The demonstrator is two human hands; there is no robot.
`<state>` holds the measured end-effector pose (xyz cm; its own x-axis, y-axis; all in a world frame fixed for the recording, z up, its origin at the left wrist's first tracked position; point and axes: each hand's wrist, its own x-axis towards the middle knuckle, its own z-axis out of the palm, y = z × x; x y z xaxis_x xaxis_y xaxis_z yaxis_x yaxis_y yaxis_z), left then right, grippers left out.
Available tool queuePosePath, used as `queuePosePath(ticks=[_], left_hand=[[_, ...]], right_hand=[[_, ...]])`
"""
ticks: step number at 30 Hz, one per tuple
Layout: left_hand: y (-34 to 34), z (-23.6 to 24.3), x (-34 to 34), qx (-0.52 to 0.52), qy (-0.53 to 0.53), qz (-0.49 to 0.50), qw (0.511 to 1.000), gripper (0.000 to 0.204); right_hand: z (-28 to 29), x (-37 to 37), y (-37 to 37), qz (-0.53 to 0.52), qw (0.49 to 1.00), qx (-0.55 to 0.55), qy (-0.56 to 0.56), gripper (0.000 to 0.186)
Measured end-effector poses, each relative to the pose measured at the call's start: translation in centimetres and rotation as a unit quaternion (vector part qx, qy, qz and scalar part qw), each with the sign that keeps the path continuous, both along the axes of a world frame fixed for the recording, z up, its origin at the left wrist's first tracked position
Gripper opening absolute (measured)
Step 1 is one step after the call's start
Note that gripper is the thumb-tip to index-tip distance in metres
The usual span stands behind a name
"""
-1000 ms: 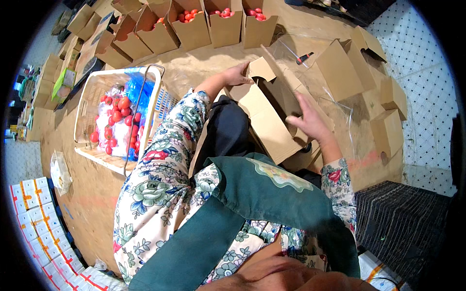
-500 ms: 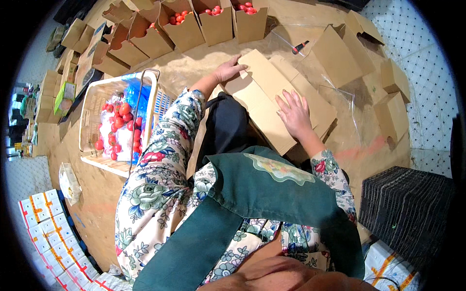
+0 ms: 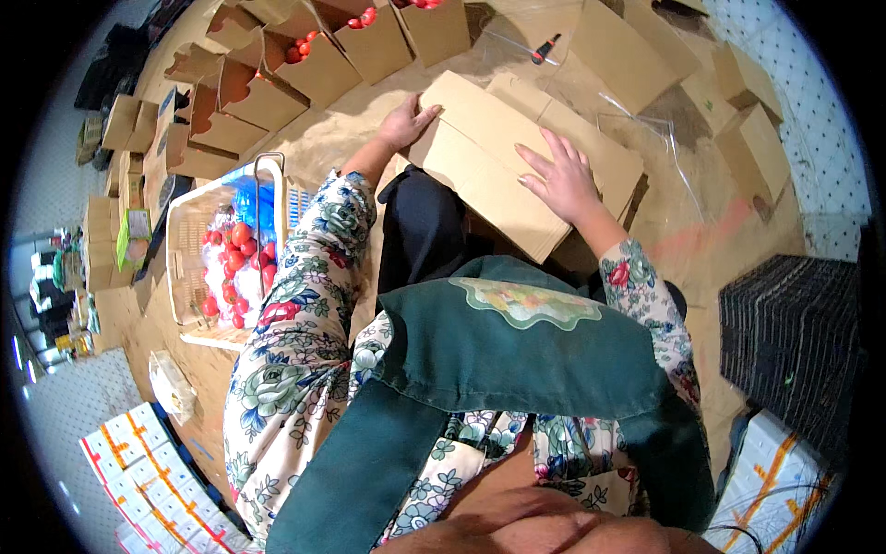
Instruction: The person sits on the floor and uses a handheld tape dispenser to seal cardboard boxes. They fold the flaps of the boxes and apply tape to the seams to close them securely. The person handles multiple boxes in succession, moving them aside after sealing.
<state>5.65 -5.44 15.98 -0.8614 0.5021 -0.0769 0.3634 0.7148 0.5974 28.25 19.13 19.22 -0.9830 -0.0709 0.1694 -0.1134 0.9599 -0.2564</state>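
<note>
A flattened cardboard box (image 3: 480,152) lies tilted across the front of my knees, over other folded cardboard (image 3: 604,152). My left hand (image 3: 406,126) grips its far left edge, thumb on top and fingers partly hidden beyond the edge. On its right part rests my right hand (image 3: 561,177), palm down with the fingers spread. Left of my left arm stands a cream plastic basket (image 3: 185,254) holding red tomatoes (image 3: 238,249), white wrapping and a blue plastic bag (image 3: 254,205).
Open cartons (image 3: 318,78), some with tomatoes, line the far left. A red and black box cutter (image 3: 546,50) lies beyond the cardboard. Empty-looking cartons (image 3: 628,55) stand far right. Black stacked sheets (image 3: 789,332) are at the right, white taped boxes (image 3: 152,471) at lower left.
The whole view has turned slightly, shifting the surroundings. Both hands stay on the flattened box; the right hand's fingers now point more to the left.
</note>
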Motion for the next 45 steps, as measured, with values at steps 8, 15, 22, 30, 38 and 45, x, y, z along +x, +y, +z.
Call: queuePosePath(ticks=[8, 15, 22, 30, 38, 45], left_hand=[[-2.7, -3.9, -2.9, 0.017, -0.068, 0.008, 0.998, 0.065], [-3.1, -2.9, -1.4, 0.128, -0.099, 0.003, 0.987, 0.047], [-0.2, 0.5, 0.3, 0.094, -0.077, -0.015, 0.992, 0.053], [-2.1, 0.9, 1.7, 0.079, -0.118, 0.02, 0.99, 0.057], [-1.6, 0.1, -0.1, -0.003, -0.125, 0.012, 0.992, 0.07], [0.3, -1.6, -1.8, -0.067, -0.1, 0.006, 0.993, 0.081]], right_hand=[[-5.4, -2.0, 5.6, -0.042, 0.974, -0.173, 0.139, 0.045], [-15.2, 3.8, 13.0, -0.282, 0.917, -0.256, -0.115, 0.022], [-27.5, 6.6, 10.6, -0.361, 0.898, -0.236, -0.09, 0.049], [-27.2, 6.2, 9.7, -0.438, 0.833, -0.293, -0.168, 0.046], [-17.5, 3.6, 18.0, -0.365, 0.573, -0.733, -0.004, 0.027], [1.0, 2.7, 13.4, -0.163, 0.654, -0.735, 0.08, 0.03]])
